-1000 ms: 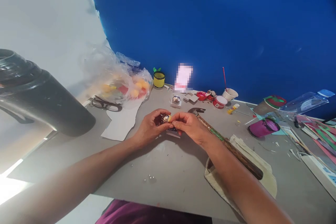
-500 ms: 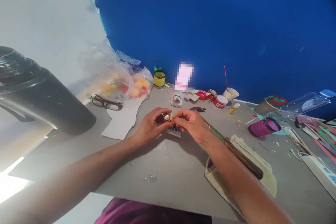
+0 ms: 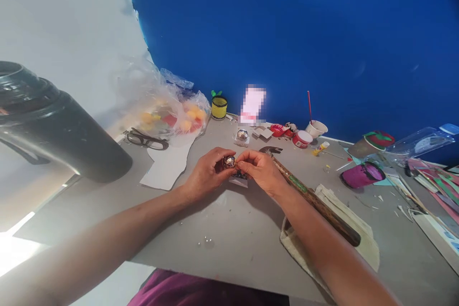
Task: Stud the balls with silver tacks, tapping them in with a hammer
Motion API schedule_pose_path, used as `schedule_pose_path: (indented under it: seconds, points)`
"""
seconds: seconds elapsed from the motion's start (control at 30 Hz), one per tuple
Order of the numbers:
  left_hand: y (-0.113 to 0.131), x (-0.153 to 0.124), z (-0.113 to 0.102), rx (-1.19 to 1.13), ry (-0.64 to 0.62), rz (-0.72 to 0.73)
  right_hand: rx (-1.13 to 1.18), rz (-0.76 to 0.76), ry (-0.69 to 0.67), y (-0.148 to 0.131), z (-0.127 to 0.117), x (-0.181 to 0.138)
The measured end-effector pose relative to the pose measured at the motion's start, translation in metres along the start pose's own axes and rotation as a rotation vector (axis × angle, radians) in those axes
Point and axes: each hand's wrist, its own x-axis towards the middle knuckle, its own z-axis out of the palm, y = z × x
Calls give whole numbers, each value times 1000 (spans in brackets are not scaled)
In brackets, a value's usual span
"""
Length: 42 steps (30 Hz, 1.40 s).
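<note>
Both my hands meet over the middle of the grey table (image 3: 236, 229). My left hand (image 3: 206, 174) and my right hand (image 3: 260, 169) pinch a small shiny round ornament (image 3: 229, 161) between their fingertips, fingers curled around it. Just under the hands a small clear packet (image 3: 239, 180) lies on the table. A second shiny ball (image 3: 242, 135) sits on a small card farther back. A long dark patterned stick (image 3: 311, 198) lies beside my right forearm.
A big black bottle (image 3: 53, 124) stands at the left. Glasses (image 3: 145, 139), white paper (image 3: 167, 165) and a plastic bag of coloured pieces (image 3: 168, 112) lie back left. Cups, a red pot (image 3: 301, 138), a purple cup (image 3: 360, 175) and paper scraps crowd the right. A cloth bag (image 3: 355, 234) lies front right.
The hands have stayed together on the ornament, turning it slightly between the fingertips; the yellow bit seen beside it earlier no longer shows. The camera has shifted a little.
</note>
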Motion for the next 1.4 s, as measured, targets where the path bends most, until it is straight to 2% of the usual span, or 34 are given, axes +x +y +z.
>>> schedule_pose_path:
  seconds: [0.23,0.43,0.8,0.9,1.0,1.07,1.13,1.2,1.23,1.33,1.4]
  points:
    - [2,-1,0,-8,1,-12,26,50,-14,3,-2,2]
    - [1,-2,1,0,6,-7,-4,31,-23,2,-2,1]
    - [-2,-6,5,121,104,138,-176,41,74,0,9,1]
    - [3,-7,7,101,107,85,-174,41,78,0,11,0]
    - [5,-5,8,-13,107,-58,-186,-12,49,-5,1,0]
    - [3,-1,8,-130,96,-159,-344,-62,56,-11,-16,1]
    - [1,2,5,-237,70,-248,-720,-69,138,-16,-40,3]
    - [0,4,2,-303,56,-299,-1136,38,262,-17,-65,5]
    - [-1,5,0,-320,50,-314,-1284,132,260,-16,-76,6]
    - [0,6,-2,-351,34,-343,-1407,365,113,-9,-99,9]
    - [-1,6,-3,-352,26,-356,-1382,405,43,-7,-105,10]
